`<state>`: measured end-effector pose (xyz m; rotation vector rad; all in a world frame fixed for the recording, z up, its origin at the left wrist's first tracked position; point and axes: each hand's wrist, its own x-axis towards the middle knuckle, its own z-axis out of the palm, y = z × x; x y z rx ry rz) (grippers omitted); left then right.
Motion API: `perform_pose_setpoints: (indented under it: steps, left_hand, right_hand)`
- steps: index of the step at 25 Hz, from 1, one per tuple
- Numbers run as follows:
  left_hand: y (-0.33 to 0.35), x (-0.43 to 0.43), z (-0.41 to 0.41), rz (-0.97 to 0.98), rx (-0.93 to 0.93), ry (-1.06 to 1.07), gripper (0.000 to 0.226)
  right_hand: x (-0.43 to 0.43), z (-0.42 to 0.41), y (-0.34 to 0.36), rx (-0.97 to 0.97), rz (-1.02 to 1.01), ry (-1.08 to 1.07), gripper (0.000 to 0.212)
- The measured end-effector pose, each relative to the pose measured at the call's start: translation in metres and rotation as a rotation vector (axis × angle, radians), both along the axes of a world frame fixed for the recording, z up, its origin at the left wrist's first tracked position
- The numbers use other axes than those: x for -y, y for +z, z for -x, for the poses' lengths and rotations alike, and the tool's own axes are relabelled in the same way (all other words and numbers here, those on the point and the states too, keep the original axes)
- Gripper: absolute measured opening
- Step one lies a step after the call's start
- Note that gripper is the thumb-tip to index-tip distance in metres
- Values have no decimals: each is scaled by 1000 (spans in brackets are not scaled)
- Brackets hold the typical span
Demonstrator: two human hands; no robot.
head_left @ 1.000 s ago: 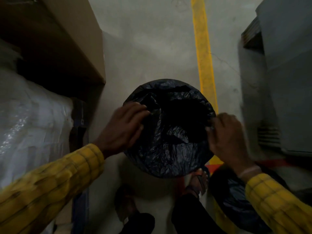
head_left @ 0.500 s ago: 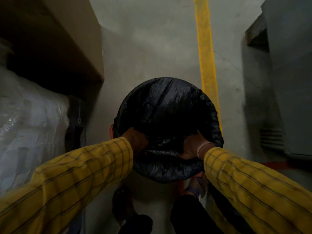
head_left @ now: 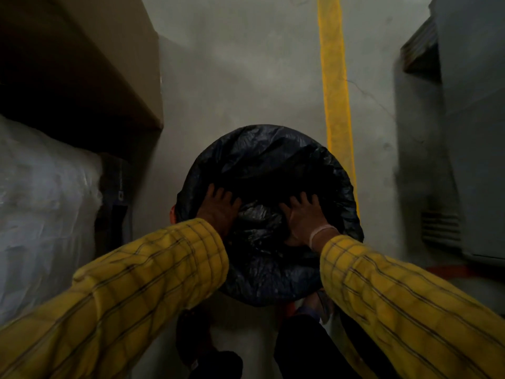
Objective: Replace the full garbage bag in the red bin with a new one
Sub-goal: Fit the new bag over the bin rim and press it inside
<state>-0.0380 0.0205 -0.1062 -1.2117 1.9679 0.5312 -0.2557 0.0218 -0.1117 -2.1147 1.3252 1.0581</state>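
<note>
- The bag is lining the bin, with its black plastic lying folded over the round rim all the way around. Only a red sliver of the bin is showing at the left edge, under the plastic.
- The bin is standing on the floor in the middle of the view, just ahead of the person's feet.
- The left hand is reaching into the left side of the bin's mouth. Its fingers are lying straight and spread, pressing flat on the bag's inner plastic and gripping nothing.
- The right hand is pressing the same way on the right side, fingers straight and spread, with nothing held. A pale band is sitting round its wrist.
- The hands are staying apart, with crumpled plastic lying between them.
- Yellow checked sleeves are covering both arms.
- A yellow line is running along the floor, passing behind the bin's right edge.
- A cardboard box is sitting at upper left, with a plastic-wrapped bundle under it.
- A grey cabinet is standing at the right.
</note>
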Motion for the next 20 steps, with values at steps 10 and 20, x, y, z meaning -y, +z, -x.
perform_pose_setpoints:
  steps: [10,20]
  left_hand:
    - [-27,-36,9,-140,-61,-59,68]
    - [-26,-25,2,-42,-91,-43,74]
  right_hand:
    - [-44,10,-14,-54,-185,-53,87]
    - [-32,-4,-23,-64,-199,-189,90]
